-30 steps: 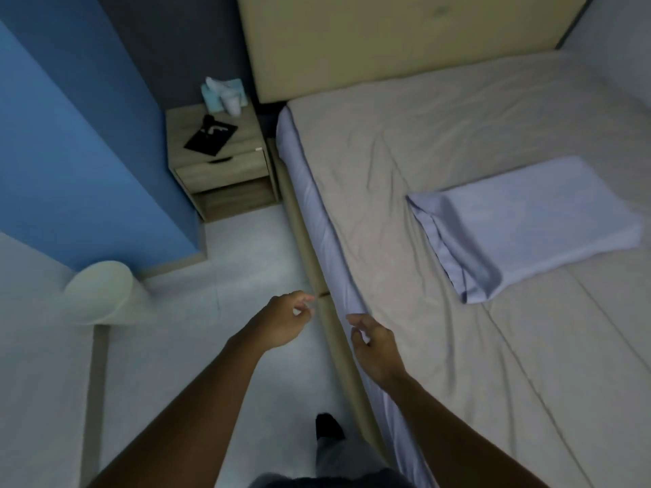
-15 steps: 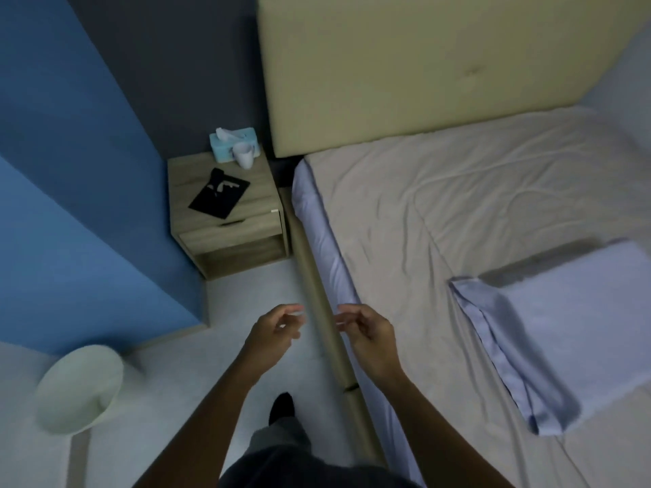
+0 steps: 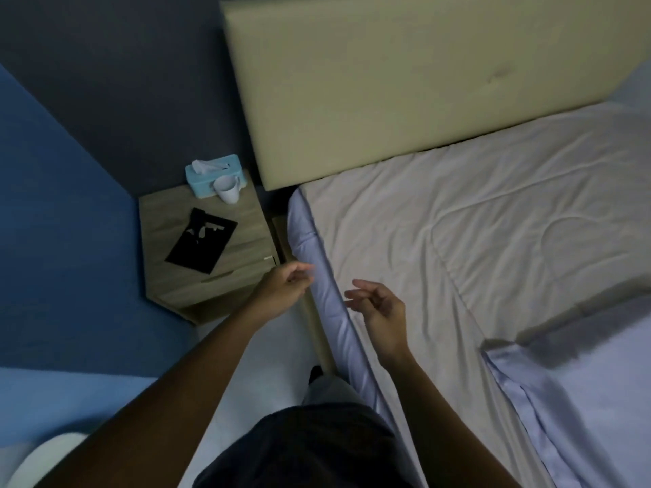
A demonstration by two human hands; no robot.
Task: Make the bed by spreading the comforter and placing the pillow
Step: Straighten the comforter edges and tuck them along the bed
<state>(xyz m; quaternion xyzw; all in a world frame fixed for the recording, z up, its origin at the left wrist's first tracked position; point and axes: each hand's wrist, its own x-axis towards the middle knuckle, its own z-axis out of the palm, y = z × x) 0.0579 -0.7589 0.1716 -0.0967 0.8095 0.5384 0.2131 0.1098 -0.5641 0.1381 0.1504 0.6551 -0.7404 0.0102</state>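
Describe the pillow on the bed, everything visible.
The pillow is pale lavender-blue, in a smooth, slightly shiny case with a flat flanged border on its left side. It lies flat on the beige comforter at the lower right, away from the headboard, partly cut off by the frame. The left hand and right hand are apart from it.

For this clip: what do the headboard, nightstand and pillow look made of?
Headboard: padded cream upholstery, probably leatherette; smooth, one dimple. Nightstand: matte wood or laminate; visible grain. Pillow: lilac fabric, perhaps satin; its hem shines.
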